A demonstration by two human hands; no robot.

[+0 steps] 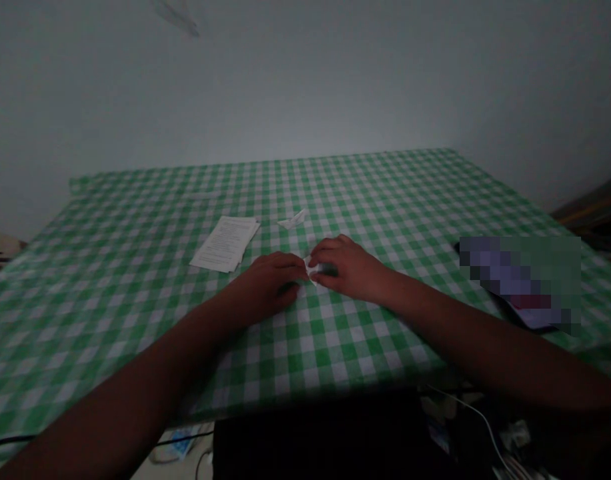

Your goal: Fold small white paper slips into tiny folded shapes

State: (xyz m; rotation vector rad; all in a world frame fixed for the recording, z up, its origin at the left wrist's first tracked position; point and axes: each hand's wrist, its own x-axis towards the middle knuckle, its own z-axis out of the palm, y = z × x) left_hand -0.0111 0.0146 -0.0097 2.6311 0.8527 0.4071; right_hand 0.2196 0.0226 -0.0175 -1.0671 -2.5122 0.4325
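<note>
A small white paper (312,272) lies on the desk (335,350) between the left hand (275,283) and right hand (346,268). Fingers of both touch it; I cannot tell whether either grips. Beyond lie folded paper (292,221) and printed sheets (226,244).

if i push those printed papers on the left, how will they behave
The printed papers have offset edges and no visible binding, so they may slide apart. Lying flat, they seem unlikely to roll. They look thin, so probably light and floppy.
</note>
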